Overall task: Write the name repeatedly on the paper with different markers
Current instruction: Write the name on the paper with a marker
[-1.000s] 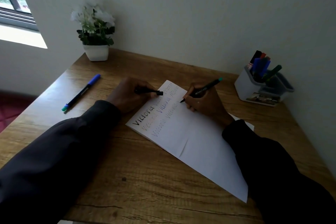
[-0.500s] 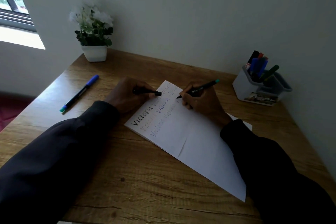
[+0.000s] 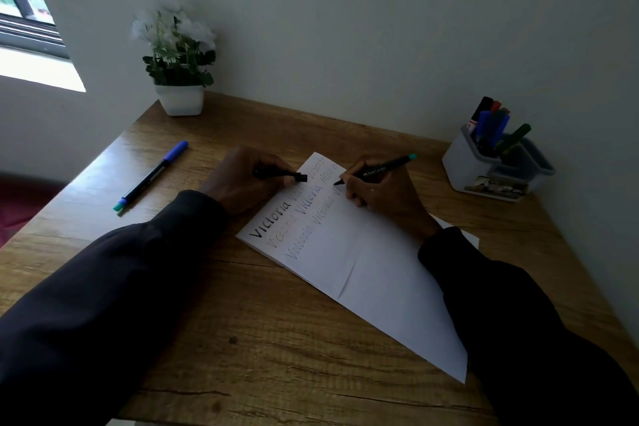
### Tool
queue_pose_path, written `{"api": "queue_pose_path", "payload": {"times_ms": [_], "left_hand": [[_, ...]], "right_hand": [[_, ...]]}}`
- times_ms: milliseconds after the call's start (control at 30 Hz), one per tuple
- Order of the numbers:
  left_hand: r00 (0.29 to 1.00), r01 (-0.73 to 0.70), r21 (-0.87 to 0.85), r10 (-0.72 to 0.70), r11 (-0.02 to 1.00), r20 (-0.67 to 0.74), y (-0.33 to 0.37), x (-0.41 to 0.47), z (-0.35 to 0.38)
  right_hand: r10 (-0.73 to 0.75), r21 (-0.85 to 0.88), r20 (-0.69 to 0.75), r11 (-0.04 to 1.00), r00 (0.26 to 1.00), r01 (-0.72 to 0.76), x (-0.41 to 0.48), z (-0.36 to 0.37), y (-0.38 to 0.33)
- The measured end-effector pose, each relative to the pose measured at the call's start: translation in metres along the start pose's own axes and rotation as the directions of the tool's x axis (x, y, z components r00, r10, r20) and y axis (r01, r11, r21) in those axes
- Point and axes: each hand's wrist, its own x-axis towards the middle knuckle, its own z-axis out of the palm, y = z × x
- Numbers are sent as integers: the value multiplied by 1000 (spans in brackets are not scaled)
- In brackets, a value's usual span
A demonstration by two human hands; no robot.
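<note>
On the wooden table (image 3: 276,339), toward its far side, kept the black marker (image 3: 380,169) pinched in the right hand (image 3: 383,197), fingers curled round the barrel, teal end pointing away to the right. Had the tip down at the white paper (image 3: 380,270), by the end of the third written row, slightly farther up the sheet than a second before, with the barrel laid flatter. Rested the heel of that hand on the sheet. Still gripped the black cap (image 3: 280,176) in the left hand (image 3: 242,180), curled at the paper's far left edge, where it was before. Showed three rows of the name on the far part of the sheet, the near part blank. Left the blue-capped pen (image 3: 152,176) well to the left, the holder (image 3: 473,169) of markers at the far right and the potted plant (image 3: 179,98) at the far left corner, all unmoved.
</note>
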Motion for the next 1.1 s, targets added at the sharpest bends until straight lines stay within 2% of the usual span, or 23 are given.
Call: {"api": "queue_pose_path", "payload": {"times_ms": [367,533,767,1100], "left_hand": [[999,-42,9,42,999,12,-5,2,1],[999,-35,21,34,999,15,-6,3,1],[1000,-24,6,24,1000,5,-2,1,0],[1000,-14,2,14,1000,8,-1,0,0]], "right_hand": [[39,-58,-72,997,997,-43,3,-3,2],[28,-4,-52,1000,998,-28,2,-1,2],[96,-41,-96,994,991,-100,3,-1,0],[55,8,-90,999,994,-54,1,-2,0]]}}
